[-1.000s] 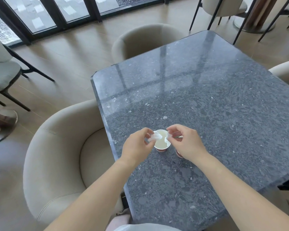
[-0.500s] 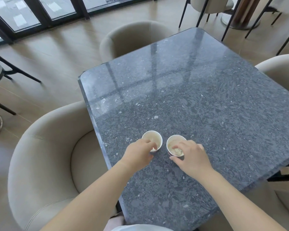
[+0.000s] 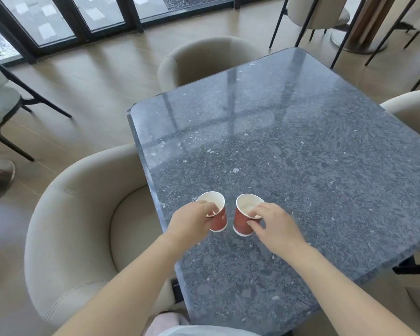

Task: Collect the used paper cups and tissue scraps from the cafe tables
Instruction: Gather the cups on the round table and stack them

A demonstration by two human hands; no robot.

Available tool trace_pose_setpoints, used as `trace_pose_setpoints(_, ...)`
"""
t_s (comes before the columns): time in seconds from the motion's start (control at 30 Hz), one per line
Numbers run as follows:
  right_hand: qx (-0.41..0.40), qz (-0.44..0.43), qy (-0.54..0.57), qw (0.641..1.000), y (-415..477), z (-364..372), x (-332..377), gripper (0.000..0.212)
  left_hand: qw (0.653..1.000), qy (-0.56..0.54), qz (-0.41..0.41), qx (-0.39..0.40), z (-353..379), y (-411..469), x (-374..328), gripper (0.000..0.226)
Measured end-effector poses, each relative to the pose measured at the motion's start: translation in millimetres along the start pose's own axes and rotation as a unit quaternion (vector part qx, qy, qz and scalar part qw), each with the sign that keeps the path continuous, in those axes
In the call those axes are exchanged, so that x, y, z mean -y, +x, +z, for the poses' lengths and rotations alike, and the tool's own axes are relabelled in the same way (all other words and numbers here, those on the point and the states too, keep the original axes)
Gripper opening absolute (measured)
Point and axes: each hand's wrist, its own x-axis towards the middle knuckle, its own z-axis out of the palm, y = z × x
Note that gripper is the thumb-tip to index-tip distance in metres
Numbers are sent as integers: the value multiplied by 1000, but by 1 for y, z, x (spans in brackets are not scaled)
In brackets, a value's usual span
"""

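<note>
The left cup in the left hand and the right cup in the right hand are being held side by side, just apart, near the bench's left edge. A chair is standing left of that edge.

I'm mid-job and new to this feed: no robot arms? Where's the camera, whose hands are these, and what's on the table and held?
There is no machine: a person works with bare hands, and the one camera sits on their head, looking forward and down. The left hand pinches the rim of the left red paper cup; the right hand pinches the right red paper cup. Both cups tilt over the dark grey speckled stone table; I cannot tell whether they touch it. Beige padded armchairs stand around it.
</note>
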Motion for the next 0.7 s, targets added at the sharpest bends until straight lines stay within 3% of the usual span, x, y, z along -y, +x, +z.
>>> trace_pose_setpoints(0.27,-24,-53,72,996,-28,3,61,10,993,-72,-23,-86,-7,-77,37,19)
trace_pose_setpoints(0.7,50,-235,58,969,-92,72,209,16,951,-162,-147,-220,-17,-265,104,18)
